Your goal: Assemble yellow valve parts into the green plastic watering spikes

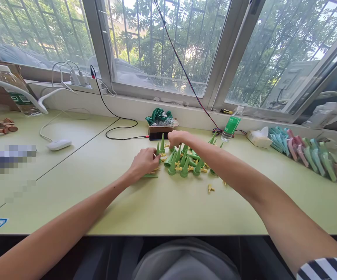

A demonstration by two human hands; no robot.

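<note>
A cluster of green plastic cones (184, 168) with round bases and small yellow plastic pegs lies on the pale green table. My left hand (145, 160) is at the cluster's left side, its thumb and fingers closed around a green cone (158, 149) that points up. Beside it, another green cone (162, 143) stands upright. My right hand (177, 138) reaches over the back of the cluster, fingers curled downward near a yellow peg; what they pinch, if anything, is hidden. A loose yellow peg (210, 188) lies in front, apart from the cones.
Behind the cones are a phone (158, 136) on a cable and a small carton (163, 127) with green plastic. A water bottle (232, 124), tissue pack (259, 137) and pastel plastic pieces (308, 151) stand right. Left lie a white mouse-like device (59, 144) and another bottle (21, 95).
</note>
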